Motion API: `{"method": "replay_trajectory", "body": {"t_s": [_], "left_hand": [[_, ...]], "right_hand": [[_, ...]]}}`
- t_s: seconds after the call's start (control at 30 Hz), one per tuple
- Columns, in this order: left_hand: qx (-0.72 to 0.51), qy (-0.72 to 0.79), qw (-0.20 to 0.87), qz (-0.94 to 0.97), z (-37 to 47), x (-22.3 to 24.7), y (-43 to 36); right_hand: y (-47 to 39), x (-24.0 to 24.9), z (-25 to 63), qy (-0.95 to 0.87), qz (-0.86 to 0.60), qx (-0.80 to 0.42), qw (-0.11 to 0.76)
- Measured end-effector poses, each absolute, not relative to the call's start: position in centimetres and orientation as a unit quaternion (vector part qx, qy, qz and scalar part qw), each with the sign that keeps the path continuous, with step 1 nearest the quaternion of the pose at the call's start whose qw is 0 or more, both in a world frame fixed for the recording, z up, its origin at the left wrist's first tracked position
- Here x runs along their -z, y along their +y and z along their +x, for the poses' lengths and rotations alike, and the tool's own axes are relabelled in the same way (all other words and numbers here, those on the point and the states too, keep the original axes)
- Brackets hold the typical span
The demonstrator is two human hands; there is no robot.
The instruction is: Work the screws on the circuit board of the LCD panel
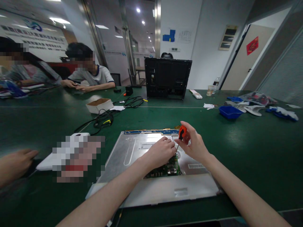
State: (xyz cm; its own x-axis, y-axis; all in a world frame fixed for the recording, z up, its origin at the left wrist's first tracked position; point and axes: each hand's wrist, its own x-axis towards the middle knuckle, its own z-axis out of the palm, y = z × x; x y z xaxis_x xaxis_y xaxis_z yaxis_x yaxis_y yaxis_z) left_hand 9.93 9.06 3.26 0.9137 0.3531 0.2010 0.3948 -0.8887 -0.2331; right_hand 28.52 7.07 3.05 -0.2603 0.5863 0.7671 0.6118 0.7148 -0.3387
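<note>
A flat silver metal panel (pixel 132 154), perhaps the back of a display, lies on the green table in front of me. On it sits a green circuit board (pixel 174 167), partly covered by my left hand (pixel 163 149). That hand's fingers are curled together beside the screwdriver's shaft, and what they pinch is hidden. My right hand (pixel 195 142) grips the orange and black handle of a screwdriver (pixel 182 132). Its thin shaft slants down to the upper edge of the circuit board. Along the panel's far edge runs a narrow blue circuit strip (pixel 149 132).
A black monitor housing (pixel 168 78) stands upright across the table (pixel 248 157). Black cables (pixel 132 101) and an open box (pixel 100 106) lie left of it. A blue tray (pixel 230 112) is at right. Two people sit at far left; another person's hand (pixel 16 164) rests nearby.
</note>
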Motion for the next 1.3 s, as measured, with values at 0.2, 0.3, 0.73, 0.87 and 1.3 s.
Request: {"method": "replay_trajectory", "body": {"t_s": [0.2,0.3,0.73,0.87,1.3], "left_hand": [[0.08,-0.193,0.14,-0.968,10.0,-3.3,9.1],[0.08,-0.192,0.138,-0.968,9.9,-3.2,9.2],[0.134,-0.248,-0.038,-0.959,9.7,-2.5,9.6],[0.141,-0.255,-0.055,-0.955,9.7,-2.5,9.5],[0.127,-0.264,-0.048,-0.955,10.0,-2.5,9.4]], "right_hand": [[6.6,-3.7,28.2,-0.798,-0.361,0.001,0.483],[6.8,-3.5,28.1,-0.785,-0.368,0.017,0.498],[6.5,-3.8,28.2,-0.797,-0.352,0.022,0.491],[6.6,-3.6,28.3,-0.791,-0.361,0.036,0.493],[6.4,-4.1,28.2,-0.795,-0.351,0.018,0.495]]}}
